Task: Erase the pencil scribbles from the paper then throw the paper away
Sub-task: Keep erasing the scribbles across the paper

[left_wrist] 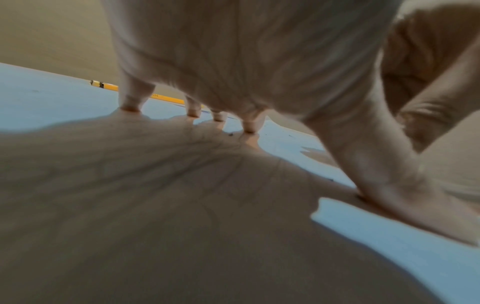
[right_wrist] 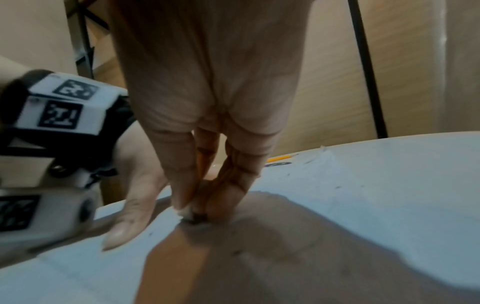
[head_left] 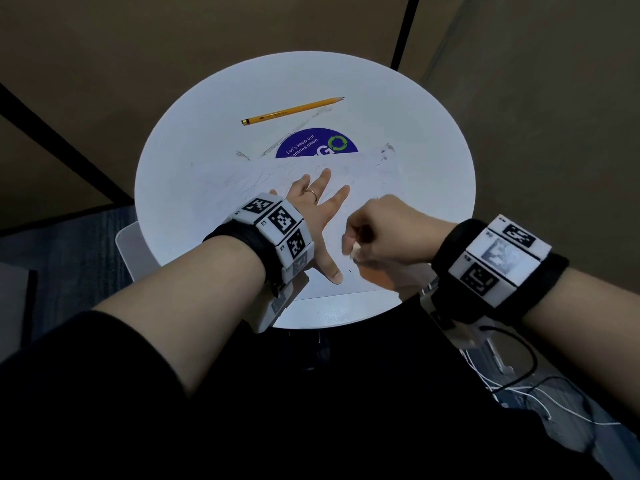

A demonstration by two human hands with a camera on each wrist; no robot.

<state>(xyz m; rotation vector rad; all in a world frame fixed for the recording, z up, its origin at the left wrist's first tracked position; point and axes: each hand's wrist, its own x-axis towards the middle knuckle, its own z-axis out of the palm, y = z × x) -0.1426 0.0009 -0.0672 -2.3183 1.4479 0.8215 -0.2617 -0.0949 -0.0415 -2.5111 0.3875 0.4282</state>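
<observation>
A white sheet of paper [head_left: 242, 188] with faint pencil scribbles lies flat on the round white table [head_left: 433, 161]. My left hand [head_left: 320, 209] lies spread on the paper, fingers straight, pressing it down; its fingertips [left_wrist: 131, 108] touch the sheet in the left wrist view. My right hand [head_left: 377, 233] is curled and pinches a small white eraser [head_left: 355, 251] near the paper's front edge. In the right wrist view the eraser [right_wrist: 185, 211] is pressed on the paper [right_wrist: 363, 185] between thumb and fingers. The right hand looks motion-blurred.
A yellow pencil [head_left: 294, 110] lies at the far side of the table, also seen as the pencil [left_wrist: 103, 84] beyond my left fingers. A blue round sticker [head_left: 317, 143] shows partly from under the paper. Cables [head_left: 519, 386] trail on the floor at right.
</observation>
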